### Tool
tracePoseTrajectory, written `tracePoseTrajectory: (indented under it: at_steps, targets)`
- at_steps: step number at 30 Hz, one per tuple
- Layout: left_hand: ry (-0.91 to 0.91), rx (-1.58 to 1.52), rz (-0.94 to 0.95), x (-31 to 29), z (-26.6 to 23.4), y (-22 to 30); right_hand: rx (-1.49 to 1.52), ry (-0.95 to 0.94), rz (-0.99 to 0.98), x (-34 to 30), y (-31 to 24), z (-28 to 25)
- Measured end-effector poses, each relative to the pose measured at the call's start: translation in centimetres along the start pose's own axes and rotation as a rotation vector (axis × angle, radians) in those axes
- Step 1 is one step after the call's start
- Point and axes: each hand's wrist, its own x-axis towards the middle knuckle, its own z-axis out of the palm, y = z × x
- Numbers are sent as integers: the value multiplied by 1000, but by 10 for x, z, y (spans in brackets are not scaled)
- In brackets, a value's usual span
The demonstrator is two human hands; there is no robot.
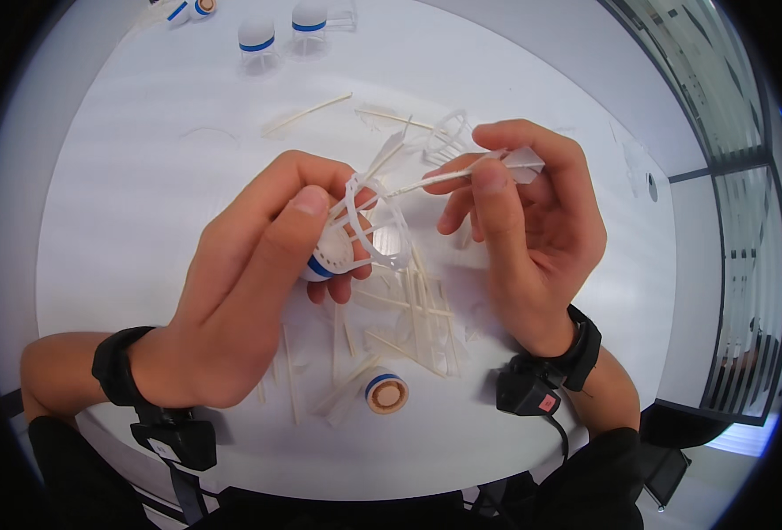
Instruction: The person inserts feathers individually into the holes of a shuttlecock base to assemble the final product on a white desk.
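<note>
In my left hand [263, 252] is a small white container [323, 263] with a blue band. A translucent plastic ring frame [387, 237] stands out from its end, which is turned toward the right. My right hand [536, 216] pinches a thin pale stick [430, 181] between thumb and fingers. A crumpled clear wrapper [523, 164] sits at the stick's right end. The stick's left tip reaches the ring frame; whether it touches the frame I cannot tell. Below my hands several pale sticks and clear sleeves [422, 309] lie scattered on the white table [143, 177].
Two white domed containers [256, 35] with blue bands stand at the far side. Another piece with a blue band [202, 8] lies at the far left. Near the front is a blue-banded piece with a round wooden end [386, 393]. A loose clear ring frame [448, 132] lies beyond my hands.
</note>
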Motion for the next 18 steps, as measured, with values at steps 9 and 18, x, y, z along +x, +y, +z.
tracePoseTrajectory:
  at_steps: [9, 18]
  targets:
    - [31, -45, 49, 0, 1, -2, -50, 24, -26, 1, -1, 1]
    - [62, 770, 499, -47, 15, 4, 0, 185, -66, -4, -5, 2]
